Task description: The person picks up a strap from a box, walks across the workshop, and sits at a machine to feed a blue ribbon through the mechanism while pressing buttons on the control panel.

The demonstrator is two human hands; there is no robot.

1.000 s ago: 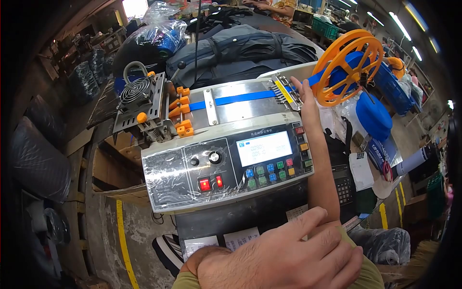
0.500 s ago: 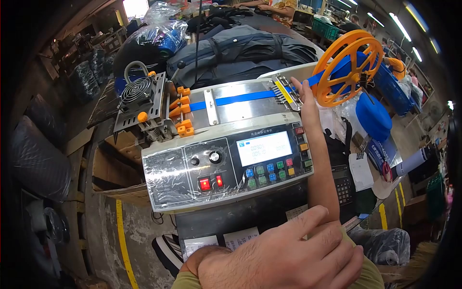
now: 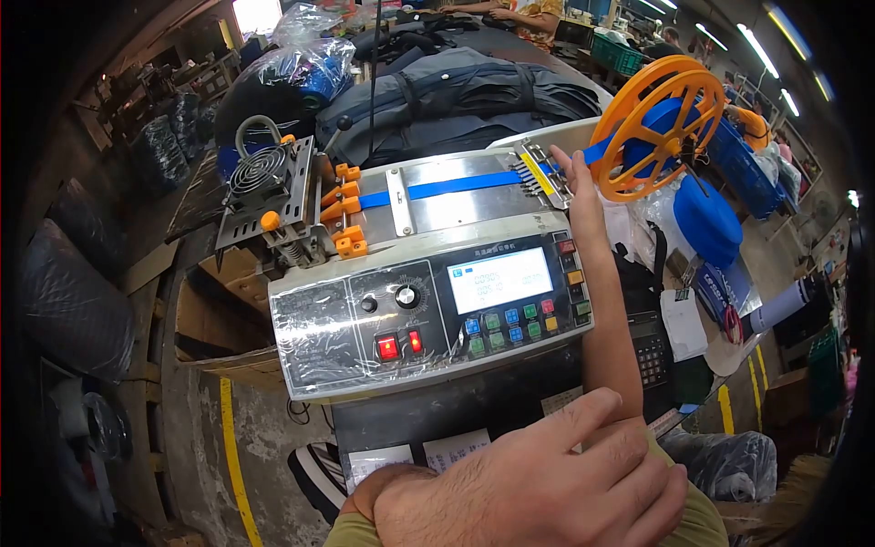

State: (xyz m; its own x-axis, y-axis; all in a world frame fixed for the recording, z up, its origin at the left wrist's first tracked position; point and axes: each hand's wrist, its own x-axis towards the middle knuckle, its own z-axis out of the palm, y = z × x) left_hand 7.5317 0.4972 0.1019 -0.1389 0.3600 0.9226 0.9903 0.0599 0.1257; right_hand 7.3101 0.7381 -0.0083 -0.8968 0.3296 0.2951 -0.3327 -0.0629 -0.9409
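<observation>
Head view: orange reel [image 3: 673,146] showing spokes newly rotated, so blue strap [image 3: 465,186] apparently feeding leftward across machine [image 3: 319,301]. Right hand [image 3: 581,180] extending beside strap guide [image 3: 540,175], pinch untellable; left hand [image 3: 547,474] resting near, fingers loosely parted.

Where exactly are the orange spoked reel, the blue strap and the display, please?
Orange spoked reel [image 3: 673,147]: head view, on its hub.
Blue strap [image 3: 465,185]: head view, on its flat exposed stretch.
Display [image 3: 501,281]: head view, middle of its lit screen.
</observation>
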